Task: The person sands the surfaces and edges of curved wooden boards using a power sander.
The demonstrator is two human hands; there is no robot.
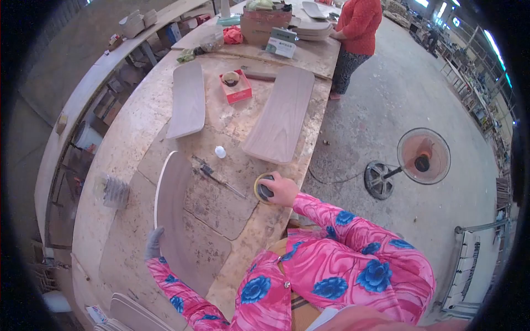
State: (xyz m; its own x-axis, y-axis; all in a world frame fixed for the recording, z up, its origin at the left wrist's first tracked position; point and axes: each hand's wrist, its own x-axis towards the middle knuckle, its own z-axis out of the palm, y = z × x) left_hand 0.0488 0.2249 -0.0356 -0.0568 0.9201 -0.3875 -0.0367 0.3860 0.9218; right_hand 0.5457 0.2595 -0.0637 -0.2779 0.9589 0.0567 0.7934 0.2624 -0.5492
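Note:
My left hand (154, 243), in a grey glove, grips the outer edge of a curved wooden panel (179, 215) near the table's front. My bare right hand (280, 189) is closed on a round dark object with a yellowish rim (263, 188), which rests near the table's right edge. A thin tool with a long shaft (218, 177) lies between the two hands. Just beyond it stands a small white bottle (220, 151). Two more wooden panels, a narrower one (188, 99) and a wider one (281, 113), lie farther back, with a red box (236, 88) between them.
A co-worker in red (359, 27) stands at the table's far right side. Cartons (265, 25) and stacked panels (312, 31) sit at the back. Clear cups (115, 191) stand at left, stacked panels (130, 314) at lower left. A fan (423, 156) is on the floor at right.

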